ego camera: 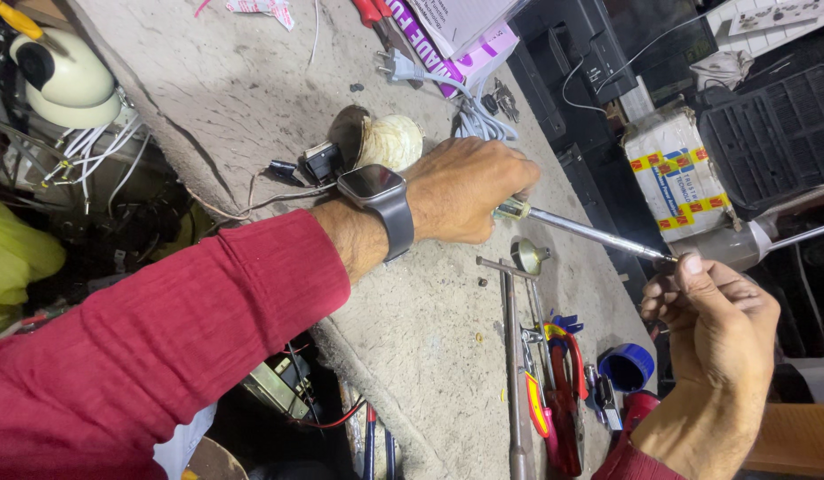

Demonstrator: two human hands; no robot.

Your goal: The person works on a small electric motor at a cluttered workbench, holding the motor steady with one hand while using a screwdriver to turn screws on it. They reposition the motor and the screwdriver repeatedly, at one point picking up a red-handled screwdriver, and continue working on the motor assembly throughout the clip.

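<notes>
My left hand (469, 188) is fisted tight round the screwdriver (582, 229) handle, only a bit of pale handle showing at the thumb side. Smartwatch (376, 191) on that wrist, red sleeve (163, 347) behind it. The shaft runs from the fist down and right, out past the edge of the bench (252, 98), tip ending at my right hand (714, 324).

Right hand is off the bench edge, fingers curled in, thumb and forefinger pinched right at the tip. Something small seems to be held there, but I can't tell what; the fingers hide it.

So the screwdriver is in the air, spanning both hands, above the bench's right edge.

Around it:
- Just behind the left hand, a round cream bulb-like shell (390, 140) lying on the bench, with a small black part (321, 162) and thin wires beside it.
- White plug (396, 66) and coiled grey cable further back, near a pink-and-white box (465, 40).
- Below the shaft, a row of tools lying on the bench: a long metal bar (512, 356), red-handled pliers (567, 391), a blue cap (627, 366) next to them.
- Taped white carton (678, 173) well off the bench to the right.
- White dome camera (65, 76) at far left, with white wires below it.
</notes>
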